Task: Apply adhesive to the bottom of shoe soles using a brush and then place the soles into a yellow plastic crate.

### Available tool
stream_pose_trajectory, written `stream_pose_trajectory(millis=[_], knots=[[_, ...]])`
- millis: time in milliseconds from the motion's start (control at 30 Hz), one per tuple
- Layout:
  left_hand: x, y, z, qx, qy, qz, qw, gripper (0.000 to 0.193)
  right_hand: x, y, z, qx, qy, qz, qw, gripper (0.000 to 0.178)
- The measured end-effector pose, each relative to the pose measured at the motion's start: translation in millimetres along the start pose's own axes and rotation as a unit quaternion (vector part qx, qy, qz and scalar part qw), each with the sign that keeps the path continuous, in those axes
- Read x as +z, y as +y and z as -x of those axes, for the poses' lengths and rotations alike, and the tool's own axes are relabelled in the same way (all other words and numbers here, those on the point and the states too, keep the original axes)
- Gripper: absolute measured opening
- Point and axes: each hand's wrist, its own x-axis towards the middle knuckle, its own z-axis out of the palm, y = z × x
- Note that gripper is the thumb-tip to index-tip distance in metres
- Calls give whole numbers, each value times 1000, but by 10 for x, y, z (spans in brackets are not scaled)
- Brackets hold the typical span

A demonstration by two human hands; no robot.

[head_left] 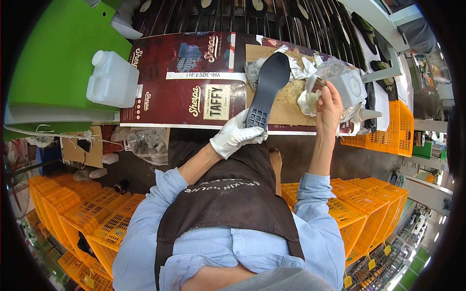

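Observation:
My left hand (236, 136), in a white work glove, is closed round the heel end of a black shoe sole (271, 80). The sole stands up and away from me over the work surface, and square recesses show at its heel. My bare right hand (329, 103) pinches a small brush-like tool (315, 84); its pale end is blurred. Just below the tool is a small whitish container (311, 101), partly hidden by the fingers. Crumpled white wipes (305, 68) lie behind it. A translucent plastic jug (350, 87) stands right beside my right hand.
A dark red printed cardboard sheet (160, 92) covers the table, with a stained brown cardboard piece (286, 109) on it. A white jug (114, 80) stands at left. Metal rails (194, 17) carrying soles run behind. Orange crates (109, 218) flank me; a nozzle bottle (366, 114) lies at right.

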Motion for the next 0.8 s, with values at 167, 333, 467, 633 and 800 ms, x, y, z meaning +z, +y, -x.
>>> stream_pose_trajectory(millis=[167,333,467,633,800], knots=[[72,35,50,9,-6,-18,1000,60,617,-5,-84,-242,-107,316,911,20],[56,53,46,20,-15,-18,1000,61,840,-9,11,-410,-221,462,755,21],[23,26,55,22,-17,-15,1000,61,812,-121,350,-301,-280,421,809,18],[44,33,48,23,-20,-14,999,60,635,-26,-123,-222,-105,460,853,19],[38,30,71,23,-16,-22,999,60,627,-53,-163,-157,-125,423,884,20]])
